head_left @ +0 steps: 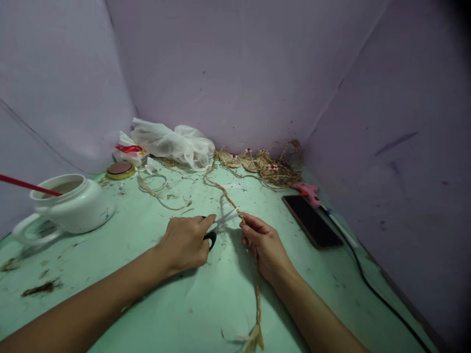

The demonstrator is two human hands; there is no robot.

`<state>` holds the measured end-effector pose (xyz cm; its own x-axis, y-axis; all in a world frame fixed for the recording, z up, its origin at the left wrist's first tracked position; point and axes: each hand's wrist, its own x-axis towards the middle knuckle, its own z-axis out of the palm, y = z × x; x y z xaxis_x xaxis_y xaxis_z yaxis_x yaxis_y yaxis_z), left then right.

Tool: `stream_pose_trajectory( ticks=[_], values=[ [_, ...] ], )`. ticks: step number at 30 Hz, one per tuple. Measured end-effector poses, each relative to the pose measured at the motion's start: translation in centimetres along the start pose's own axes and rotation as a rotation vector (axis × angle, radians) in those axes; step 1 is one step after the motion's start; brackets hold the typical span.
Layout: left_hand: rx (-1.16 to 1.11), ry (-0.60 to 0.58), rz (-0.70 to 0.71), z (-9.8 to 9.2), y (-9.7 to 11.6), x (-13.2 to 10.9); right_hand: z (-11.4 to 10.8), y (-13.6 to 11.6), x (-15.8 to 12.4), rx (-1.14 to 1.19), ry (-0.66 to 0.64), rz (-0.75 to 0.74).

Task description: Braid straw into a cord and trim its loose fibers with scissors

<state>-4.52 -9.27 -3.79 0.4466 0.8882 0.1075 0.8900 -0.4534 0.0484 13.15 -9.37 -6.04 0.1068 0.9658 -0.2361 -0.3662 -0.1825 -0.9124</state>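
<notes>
Left hand (186,242): centre of the frame, fingers curled shut around the handles of the black-handled steel scissors (225,218). The blades point right and are slightly spread, with their tips at the braided tan jute rope (258,294).

Right hand (265,244): just right of centre, thumb and fingers pinching the rope directly beside the blade tips.

The rope runs from the loose pile of tan fibre (263,166) at upper centre, through the right hand, to a frayed end at the bottom edge.

All items lie on the pale green table surface (110,274). Left of the frame: a white ceramic pot (75,206). Upper centre: a crumpled clear plastic bag (172,142). Right of the hands: a black smartphone (312,221), with a pink glue gun (307,191) just above it.
</notes>
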Motion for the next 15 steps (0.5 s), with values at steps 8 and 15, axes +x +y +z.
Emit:
stream_pose_trajectory(
  ticks=[8, 15],
  values=[
    [-0.04, -0.055, -0.008, -0.4, -0.1, 0.2, -0.1, 0.1, 0.1, 0.0, 0.022, -0.001],
    [-0.13, -0.071, -0.004, -1.1, -0.3, 0.3, -0.2, 0.0, 0.0, 0.022, 0.014, 0.003]
  ],
)
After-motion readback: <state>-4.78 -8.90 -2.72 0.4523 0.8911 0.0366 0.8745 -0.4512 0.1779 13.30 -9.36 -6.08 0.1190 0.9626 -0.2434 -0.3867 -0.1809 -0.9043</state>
